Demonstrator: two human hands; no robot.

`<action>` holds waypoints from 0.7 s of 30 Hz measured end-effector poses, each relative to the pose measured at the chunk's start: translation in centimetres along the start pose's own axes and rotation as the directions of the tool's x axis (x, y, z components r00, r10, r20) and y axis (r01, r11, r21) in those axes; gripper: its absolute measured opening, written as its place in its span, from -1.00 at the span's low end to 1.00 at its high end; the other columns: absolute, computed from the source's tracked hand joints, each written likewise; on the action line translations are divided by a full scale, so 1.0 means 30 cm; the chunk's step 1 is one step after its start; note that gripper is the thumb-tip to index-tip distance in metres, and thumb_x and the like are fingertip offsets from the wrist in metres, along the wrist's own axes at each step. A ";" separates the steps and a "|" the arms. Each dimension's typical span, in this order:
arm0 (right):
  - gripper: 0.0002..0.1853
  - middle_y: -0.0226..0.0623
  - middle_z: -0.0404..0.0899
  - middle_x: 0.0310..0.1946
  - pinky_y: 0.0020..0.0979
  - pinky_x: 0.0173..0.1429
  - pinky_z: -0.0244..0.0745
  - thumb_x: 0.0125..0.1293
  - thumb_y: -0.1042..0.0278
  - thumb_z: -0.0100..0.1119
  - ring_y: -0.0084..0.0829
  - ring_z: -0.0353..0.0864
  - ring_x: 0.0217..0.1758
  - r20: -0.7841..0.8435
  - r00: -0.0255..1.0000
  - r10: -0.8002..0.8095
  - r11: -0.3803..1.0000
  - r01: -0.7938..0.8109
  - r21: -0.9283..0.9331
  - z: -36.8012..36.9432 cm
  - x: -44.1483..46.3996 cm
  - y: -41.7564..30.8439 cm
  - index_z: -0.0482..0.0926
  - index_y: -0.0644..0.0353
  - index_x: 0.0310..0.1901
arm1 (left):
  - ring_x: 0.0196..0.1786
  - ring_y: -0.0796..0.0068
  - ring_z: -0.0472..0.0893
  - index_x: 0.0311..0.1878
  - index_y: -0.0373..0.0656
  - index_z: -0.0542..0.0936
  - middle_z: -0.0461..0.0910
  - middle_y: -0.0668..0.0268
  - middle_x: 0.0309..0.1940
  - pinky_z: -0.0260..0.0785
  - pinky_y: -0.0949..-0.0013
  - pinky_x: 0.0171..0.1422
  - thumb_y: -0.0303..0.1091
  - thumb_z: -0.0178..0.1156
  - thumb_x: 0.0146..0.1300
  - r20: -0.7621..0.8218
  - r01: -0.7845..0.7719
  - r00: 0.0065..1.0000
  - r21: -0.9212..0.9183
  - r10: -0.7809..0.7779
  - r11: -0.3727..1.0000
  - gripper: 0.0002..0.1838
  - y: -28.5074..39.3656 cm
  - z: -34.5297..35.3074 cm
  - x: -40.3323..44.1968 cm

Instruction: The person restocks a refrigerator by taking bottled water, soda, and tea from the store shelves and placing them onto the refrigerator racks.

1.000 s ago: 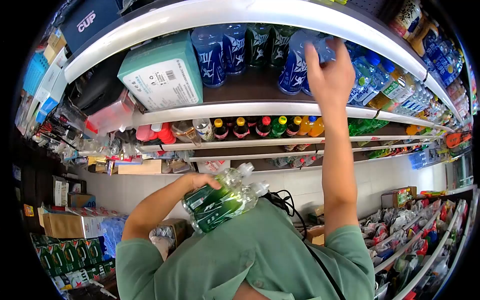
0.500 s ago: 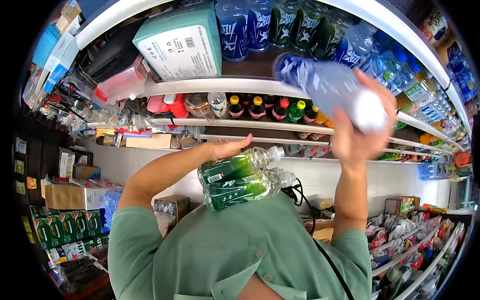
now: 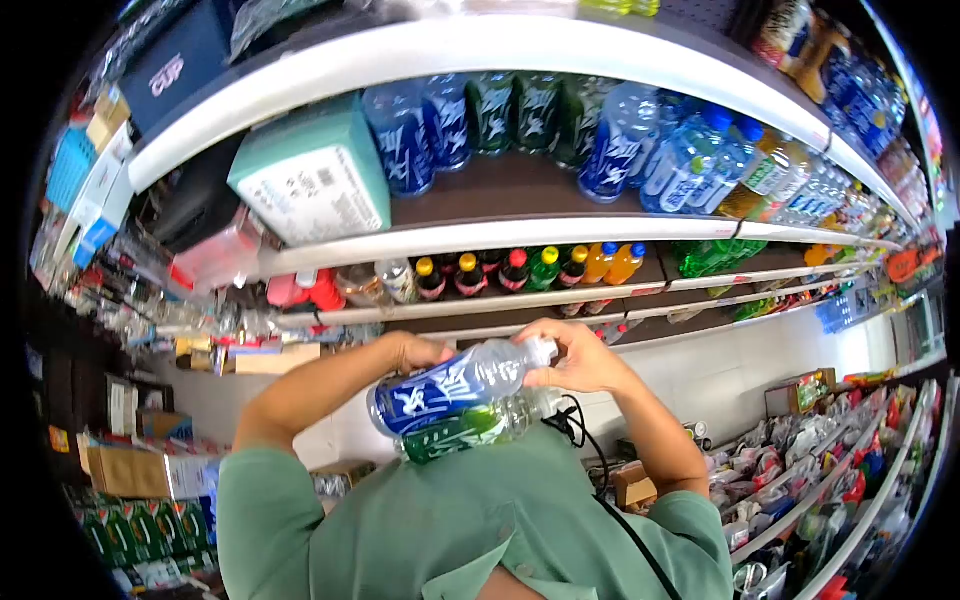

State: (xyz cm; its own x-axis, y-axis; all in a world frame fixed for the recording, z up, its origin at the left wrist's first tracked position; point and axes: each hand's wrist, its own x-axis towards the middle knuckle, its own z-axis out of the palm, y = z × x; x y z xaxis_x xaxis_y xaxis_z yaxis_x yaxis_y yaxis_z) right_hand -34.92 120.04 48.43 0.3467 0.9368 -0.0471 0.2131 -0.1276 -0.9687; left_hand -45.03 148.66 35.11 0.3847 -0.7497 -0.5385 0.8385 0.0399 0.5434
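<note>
- The right hand's fingers (image 3: 543, 378) were curled round the capped neck of a blue-labelled bottle (image 3: 432, 392), thumb on the torso side and forefinger on the far side, with little gap left at the cap.
- From those fingers the bottle stretched leftward: its long axis ran across the front of the torso, base to the left, cap to the right and slightly farther from the chest.
- The right hand (image 3: 578, 360) was the nearer to the neck; the left hand (image 3: 426, 352) was the nearer to the body, just beyond its far side. Most of the left fingers were hidden, so how far they were closed, or what they gripped, could not be told.
- A green-labelled bottle (image 3: 455, 432) lay alongside, closer to the shirt (image 3: 440, 520), roughly parallel, its cap also to the right.
- Both elbows were bent and spread outward, the forearms slanting inward to the bottles.
- Farther out, beyond both hands, ran the drinks shelf (image 3: 480, 195), with upright blue-labelled bottles and green-labelled bottles at its back and a teal box (image 3: 310, 190) towards its left.
</note>
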 end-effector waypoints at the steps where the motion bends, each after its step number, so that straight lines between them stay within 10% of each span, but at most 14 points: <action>1: -0.37 -0.28 0.55 -0.05 -0.50 -0.17 0.54 -0.01 0.17 0.49 -0.49 0.60 -0.14 -0.015 0.987 -0.161 0.945 0.149 -0.291 -0.050 0.007 -0.042 0.47 0.21 0.09 | 0.02 0.46 0.58 0.28 -0.25 0.32 0.54 0.22 0.08 0.46 0.37 0.15 0.34 0.48 -0.43 -0.044 0.004 0.999 0.017 -0.003 1.000 0.20 0.011 0.030 0.002; 5: -0.40 -0.09 0.58 -0.28 -0.42 -0.36 0.47 0.13 0.04 0.33 -0.37 0.57 -0.46 -0.667 0.575 -0.474 0.816 0.002 -0.578 -0.251 0.117 -0.281 0.44 0.34 0.06 | -0.01 0.54 0.57 0.18 -0.32 0.41 0.56 0.25 -0.01 0.50 0.44 0.06 0.29 0.50 -0.42 0.019 -0.059 0.998 0.239 0.056 0.969 0.12 0.041 0.044 -0.011; 7: -0.34 0.02 0.55 -0.26 -0.13 -0.22 0.51 0.10 -0.12 0.28 -0.09 0.60 -0.34 -0.551 0.207 -0.809 0.507 -0.229 -0.831 -0.404 0.227 -0.332 0.46 0.40 -0.04 | 0.00 0.51 0.57 0.22 -0.34 0.36 0.56 0.26 -0.02 0.50 0.43 0.06 0.37 0.49 -0.52 -0.064 0.025 0.998 0.267 -0.008 0.963 0.24 0.061 0.078 -0.024; 13: -0.36 0.18 0.60 -0.29 -0.07 -0.10 0.53 0.09 -0.25 0.20 0.13 0.61 -0.21 -0.759 0.310 -0.572 0.503 -0.598 -0.624 -0.565 0.370 -0.411 0.61 0.32 -0.20 | 0.00 0.43 0.57 0.29 -0.36 0.26 0.54 0.19 0.04 0.49 0.38 0.09 0.48 0.42 -0.68 -0.033 -0.031 0.999 0.154 0.036 0.988 0.43 0.032 0.097 -0.060; 21: -0.54 -0.12 0.53 -0.23 -0.20 -0.27 0.52 0.02 0.15 0.41 -0.04 0.57 -0.32 -0.356 0.445 -0.822 0.360 -0.078 -0.930 -0.230 0.187 -0.384 0.49 0.21 -0.11 | -0.09 0.43 0.64 0.18 -0.18 0.46 0.62 0.18 -0.05 0.54 0.33 0.03 0.35 0.18 0.04 -0.177 -0.008 0.984 0.063 0.019 0.998 -0.17 -0.061 0.026 -0.073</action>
State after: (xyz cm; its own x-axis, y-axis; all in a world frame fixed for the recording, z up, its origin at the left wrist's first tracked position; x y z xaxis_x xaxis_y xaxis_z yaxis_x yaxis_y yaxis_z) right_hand -29.13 124.53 61.02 0.3041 0.4057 0.8619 0.8988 -0.4222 -0.1183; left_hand -47.71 149.71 35.79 0.4626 -0.6199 -0.6338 0.8095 0.0036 0.5872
